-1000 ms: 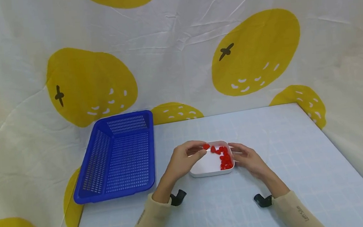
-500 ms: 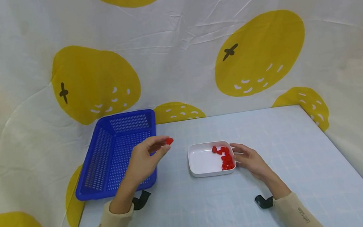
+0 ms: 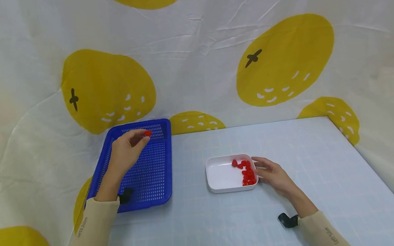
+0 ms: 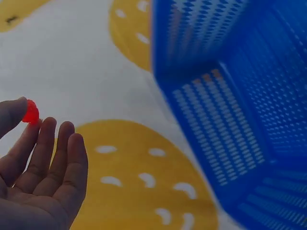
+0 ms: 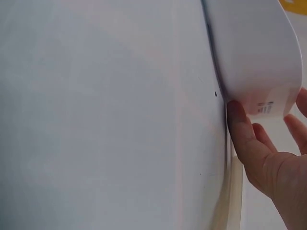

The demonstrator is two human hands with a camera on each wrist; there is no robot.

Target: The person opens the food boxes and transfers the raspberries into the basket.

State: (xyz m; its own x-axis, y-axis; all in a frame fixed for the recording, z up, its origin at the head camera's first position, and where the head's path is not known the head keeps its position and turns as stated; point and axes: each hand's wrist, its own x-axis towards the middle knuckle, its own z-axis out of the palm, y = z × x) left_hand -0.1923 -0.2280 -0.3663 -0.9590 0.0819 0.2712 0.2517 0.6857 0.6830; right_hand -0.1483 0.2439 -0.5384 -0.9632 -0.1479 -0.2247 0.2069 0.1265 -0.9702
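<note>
In the head view, my left hand [image 3: 126, 150] is above the blue basket [image 3: 171, 164]. Its thumb and forefinger pinch a small red raspberry-like piece [image 3: 147, 133], whose bumpy surface shows in the left wrist view [image 4: 30, 112]; the other fingers are spread apart from it. A shallow white box [image 3: 223, 177] stands upright on the table, with several similar red pieces [image 3: 248, 173] gathered along its right side. At that right end, my right hand [image 3: 275, 176] rests its fingers and thumb against the outer wall. The right wrist view shows the thumb low on the box wall [image 5: 259, 52].
The blue basket has perforated walls and stands at the table's back left. Behind the table [image 3: 199, 224] hangs a white cloth [image 3: 192, 72] printed with yellow fruit shapes. A dark wrist camera [image 3: 288, 220] sticks out by each sleeve.
My left hand has lifted one red piece out of the white box and carried it left, over the blue basket. The right hand has stayed at the box.
</note>
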